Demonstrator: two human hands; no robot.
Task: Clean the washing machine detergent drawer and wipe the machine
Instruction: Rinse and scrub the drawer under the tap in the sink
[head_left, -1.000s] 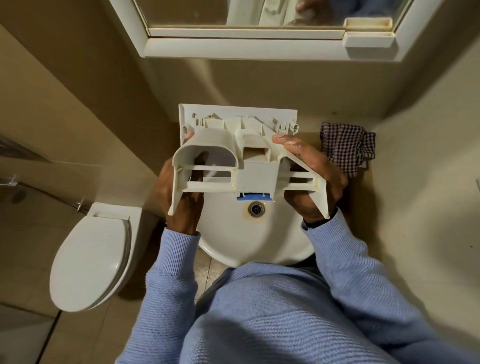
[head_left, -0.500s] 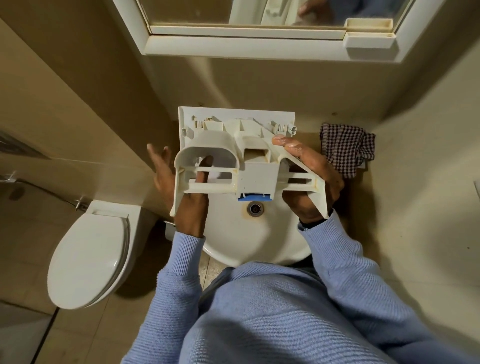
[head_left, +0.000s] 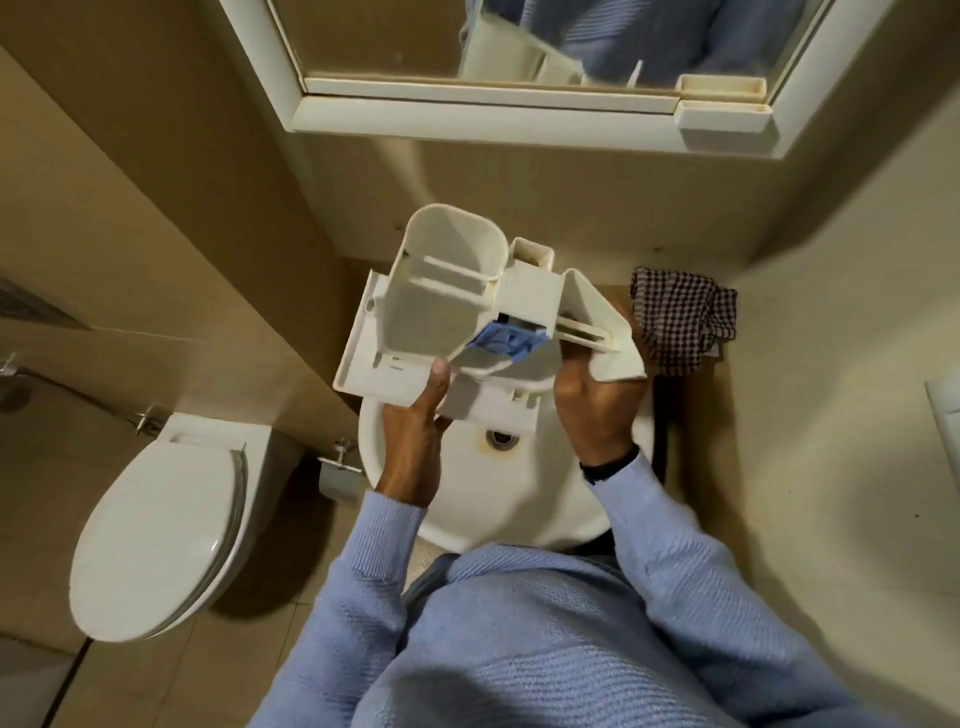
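So the detergent drawer is held tilted right over the sink. The left hand pinches its front panel and the right hand grips the right end. A checked cloth sits just beside the sink.

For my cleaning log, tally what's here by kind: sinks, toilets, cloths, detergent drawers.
sink: 1
toilet: 1
checked cloth: 1
detergent drawer: 1
Total: 4
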